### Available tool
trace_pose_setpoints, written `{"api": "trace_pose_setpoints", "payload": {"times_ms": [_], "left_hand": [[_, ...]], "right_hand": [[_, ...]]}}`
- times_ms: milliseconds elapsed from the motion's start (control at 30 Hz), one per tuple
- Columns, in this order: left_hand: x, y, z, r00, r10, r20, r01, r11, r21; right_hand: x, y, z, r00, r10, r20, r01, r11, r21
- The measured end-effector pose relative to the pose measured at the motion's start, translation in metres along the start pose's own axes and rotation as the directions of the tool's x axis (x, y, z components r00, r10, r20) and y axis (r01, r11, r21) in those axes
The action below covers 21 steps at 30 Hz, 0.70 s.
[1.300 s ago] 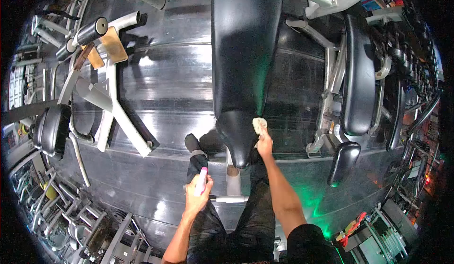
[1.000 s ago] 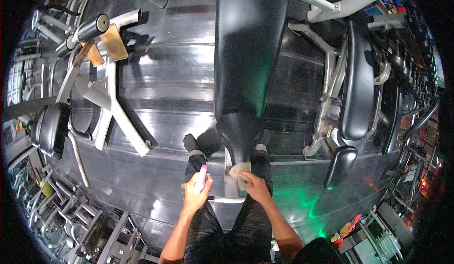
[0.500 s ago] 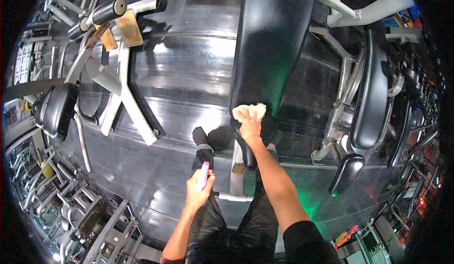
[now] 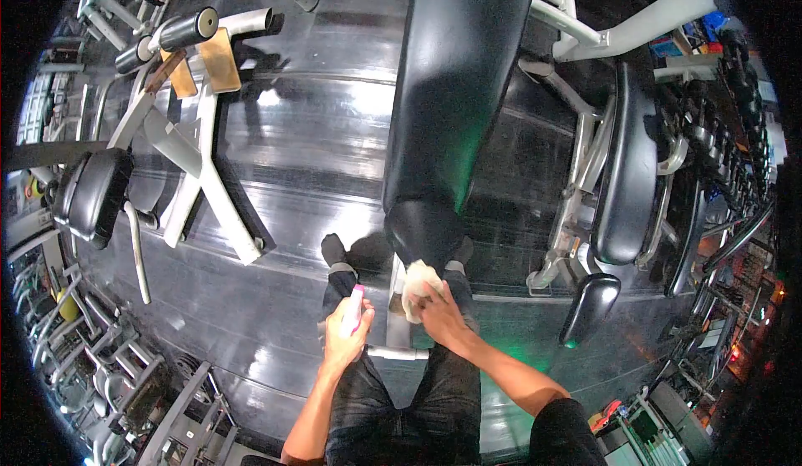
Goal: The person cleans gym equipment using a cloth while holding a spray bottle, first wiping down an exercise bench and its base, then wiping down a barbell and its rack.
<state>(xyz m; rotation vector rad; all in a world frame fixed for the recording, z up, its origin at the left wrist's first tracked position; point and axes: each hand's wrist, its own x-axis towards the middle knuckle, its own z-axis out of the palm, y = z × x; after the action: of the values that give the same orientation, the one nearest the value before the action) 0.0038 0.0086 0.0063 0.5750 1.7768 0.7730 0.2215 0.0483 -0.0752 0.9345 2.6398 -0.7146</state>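
Pink-topped container (image 4: pixel 356 311) is enclosed by left grip (image 4: pixel 343 336), top apparently kept clear | pale cloth (image 4: pixel 420 281) is clasped in right grip (image 4: pixel 441 314) at black pad's (image 4: pixel 455 82) narrow tip, seemingly for broad contact

You can count two grips (image 4: pixel 347 332) (image 4: pixel 443 311), one cloth (image 4: pixel 420 278), one bottle (image 4: pixel 356 309) and two feet (image 4: pixel 333 249) (image 4: pixel 459 252). Ahead of you are two black pads (image 4: pixel 455 90) (image 4: pixel 423 225), one long, one short. On your left, count two rollers (image 4: pixel 189 27) (image 4: pixel 134 54) and two tan boards (image 4: pixel 220 61) (image 4: pixel 183 82); on your right, the nearest frame (image 4: pixel 561 90) carries two more pads (image 4: pixel 625 174) (image 4: pixel 591 307).
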Motion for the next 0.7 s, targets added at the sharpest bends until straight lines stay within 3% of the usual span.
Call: {"api": "trace_pose_setpoints", "payload": {"times_ms": [67, 133, 200, 267, 333, 400, 433, 467, 500, 533, 567, 600, 633, 667, 700], "left_hand": [[-0.003, 0.007, 0.001, 1.000, -0.003, 0.010, 0.003, 1.000, -0.015], [-0.006, 0.007, 0.001, 1.000, -0.009, 0.017, 0.010, 1.000, -0.025], [-0.008, 0.000, 0.001, 0.999, 0.007, 0.031, -0.007, 1.000, 0.001], [-0.009, -0.002, 0.004, 0.999, -0.014, 0.031, 0.013, 1.000, 0.014], [-0.010, -0.006, 0.007, 0.999, -0.035, 0.030, 0.034, 0.999, 0.030], [-0.012, -0.011, 0.009, 0.998, 0.010, 0.063, -0.015, 0.997, 0.071], [-0.011, -0.013, 0.012, 0.998, 0.018, 0.059, -0.023, 0.997, 0.076], [-0.011, -0.014, 0.013, 0.998, 0.029, 0.057, -0.034, 0.996, 0.082], [-0.014, -0.015, 0.013, 0.998, 0.039, 0.057, -0.044, 0.995, 0.090], [-0.017, -0.016, 0.013, 0.997, 0.047, 0.061, -0.053, 0.993, 0.101], [-0.017, -0.016, 0.012, 0.998, 0.012, 0.055, -0.016, 0.996, 0.082], [-0.016, -0.013, 0.012, 0.999, -0.019, 0.047, 0.016, 0.998, 0.062], [-0.018, 0.000, 0.013, 0.999, 0.007, 0.040, -0.008, 1.000, 0.023], [-0.018, 0.000, 0.012, 0.998, 0.048, 0.040, -0.050, 0.997, 0.056], [-0.017, 0.003, 0.011, 0.999, 0.018, 0.035, -0.018, 1.000, 0.001]], "right_hand": [[-0.016, 0.016, -0.040, 0.971, 0.022, 0.240, -0.095, 0.951, 0.295], [-0.016, 0.046, -0.066, 0.748, 0.268, 0.607, -0.555, 0.754, 0.352], [-0.025, 0.095, -0.039, 0.763, 0.509, 0.398, -0.644, 0.656, 0.395], [-0.017, 0.153, 0.006, 0.752, 0.648, 0.120, -0.582, 0.567, 0.583], [0.005, 0.189, 0.062, 0.612, 0.789, -0.061, -0.517, 0.457, 0.723], [0.028, 0.185, 0.088, 0.488, 0.872, 0.035, -0.632, 0.325, 0.704], [0.041, 0.180, 0.131, 0.490, 0.870, -0.062, -0.492, 0.335, 0.803], [0.051, 0.170, 0.158, 0.515, 0.854, 0.070, -0.514, 0.243, 0.823], [0.068, 0.126, 0.126, 0.250, 0.951, 0.184, -0.632, 0.016, 0.774], [0.070, 0.112, 0.134, 0.237, 0.967, 0.093, -0.541, 0.052, 0.839], [0.067, 0.102, 0.160, 0.253, 0.961, -0.109, -0.475, 0.221, 0.852], [0.054, 0.082, 0.117, 0.317, 0.948, 0.026, -0.341, 0.089, 0.936], [0.041, 0.069, 0.084, 0.377, 0.922, 0.089, -0.393, 0.072, 0.917], [0.026, 0.073, 0.113, 0.534, 0.835, 0.133, -0.426, 0.130, 0.896], [0.019, 0.047, 0.096, 0.533, 0.842, -0.077, -0.285, 0.265, 0.921]]}}
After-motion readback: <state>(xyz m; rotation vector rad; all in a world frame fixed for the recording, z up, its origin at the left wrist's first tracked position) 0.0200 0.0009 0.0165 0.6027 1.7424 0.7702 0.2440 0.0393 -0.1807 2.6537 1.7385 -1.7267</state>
